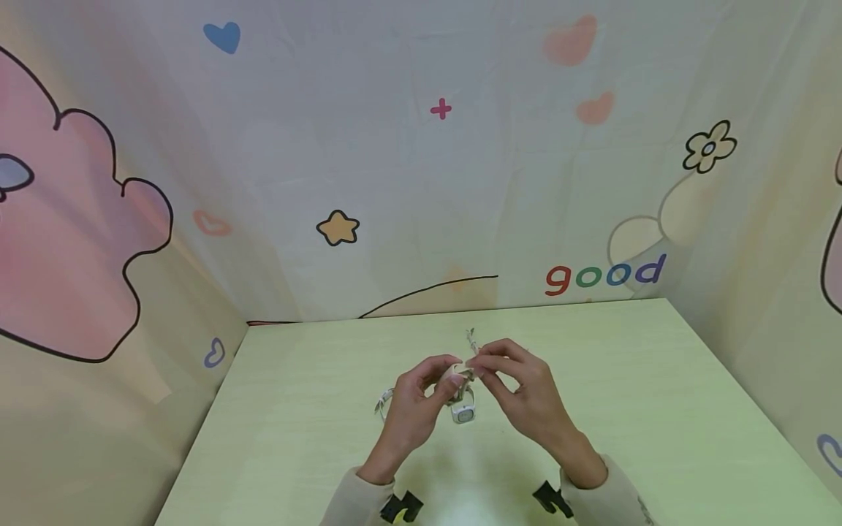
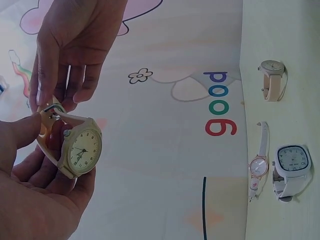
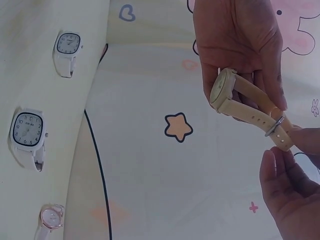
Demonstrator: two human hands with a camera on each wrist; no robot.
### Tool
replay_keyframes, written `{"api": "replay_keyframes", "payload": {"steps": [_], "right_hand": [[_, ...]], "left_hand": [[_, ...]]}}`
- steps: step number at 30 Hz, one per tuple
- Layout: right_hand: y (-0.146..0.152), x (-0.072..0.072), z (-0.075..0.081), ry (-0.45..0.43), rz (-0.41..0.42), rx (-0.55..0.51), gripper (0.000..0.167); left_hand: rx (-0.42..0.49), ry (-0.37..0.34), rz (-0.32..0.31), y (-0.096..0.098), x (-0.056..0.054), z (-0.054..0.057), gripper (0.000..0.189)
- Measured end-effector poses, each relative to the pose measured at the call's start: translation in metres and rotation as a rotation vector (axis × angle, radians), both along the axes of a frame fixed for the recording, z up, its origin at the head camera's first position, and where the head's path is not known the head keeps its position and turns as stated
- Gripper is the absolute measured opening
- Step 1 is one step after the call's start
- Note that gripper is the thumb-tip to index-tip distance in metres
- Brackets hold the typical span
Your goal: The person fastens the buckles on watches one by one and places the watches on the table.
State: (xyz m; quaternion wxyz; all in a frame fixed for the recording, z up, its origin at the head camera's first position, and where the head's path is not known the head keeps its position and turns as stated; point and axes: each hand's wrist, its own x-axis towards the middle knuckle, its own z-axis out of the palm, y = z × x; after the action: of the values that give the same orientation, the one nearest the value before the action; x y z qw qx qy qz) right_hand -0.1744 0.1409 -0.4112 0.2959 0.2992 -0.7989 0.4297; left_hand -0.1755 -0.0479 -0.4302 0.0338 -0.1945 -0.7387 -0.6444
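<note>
A cream wristwatch (image 2: 82, 152) with a round pale dial is held up between both hands over the table. My left hand (image 1: 414, 402) grips it by the case and strap, the dial facing outward in the left wrist view. With thumb and fingers, my right hand (image 1: 529, 387) pinches the strap's holed end, close by the metal buckle (image 3: 274, 126). The strap (image 3: 250, 114) forms a loop and its end passes through the buckle in the right wrist view. In the head view, fingers cover much of the watch.
On the pale table (image 1: 296, 460) lie several other watches: a white square one (image 2: 292, 159), a slim rose-rimmed one (image 2: 258, 167), a small round beige-strapped one (image 2: 272, 82) and another white square one (image 3: 68, 45). A printed cloth (image 1: 395, 146) rises behind the table.
</note>
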Motion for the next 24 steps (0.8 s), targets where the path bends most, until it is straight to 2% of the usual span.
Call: {"api": "replay_keyframes", "payload": {"steps": [4,11,19,24], "right_hand": [[-0.0004,0.0002,0.0010,0.021,0.003,0.010,0.024],[0.0008,0.0016,0.0019,-0.008,-0.007,0.055,0.020],[0.0009,0.0012,-0.0001,0.033,-0.004,0.053,0.024],[0.0013,0.0023,0.0008,0.028,0.007,0.064,0.021]], "left_hand": [[-0.001,0.011,0.004,-0.0002,-0.0005,-0.0011,0.021],[-0.013,0.028,0.012,-0.0004,-0.0009,-0.0028,0.019],[-0.022,0.013,-0.018,0.0002,-0.0013,-0.0047,0.021],[-0.027,0.007,-0.007,0.0008,-0.0021,-0.0054,0.020]]}}
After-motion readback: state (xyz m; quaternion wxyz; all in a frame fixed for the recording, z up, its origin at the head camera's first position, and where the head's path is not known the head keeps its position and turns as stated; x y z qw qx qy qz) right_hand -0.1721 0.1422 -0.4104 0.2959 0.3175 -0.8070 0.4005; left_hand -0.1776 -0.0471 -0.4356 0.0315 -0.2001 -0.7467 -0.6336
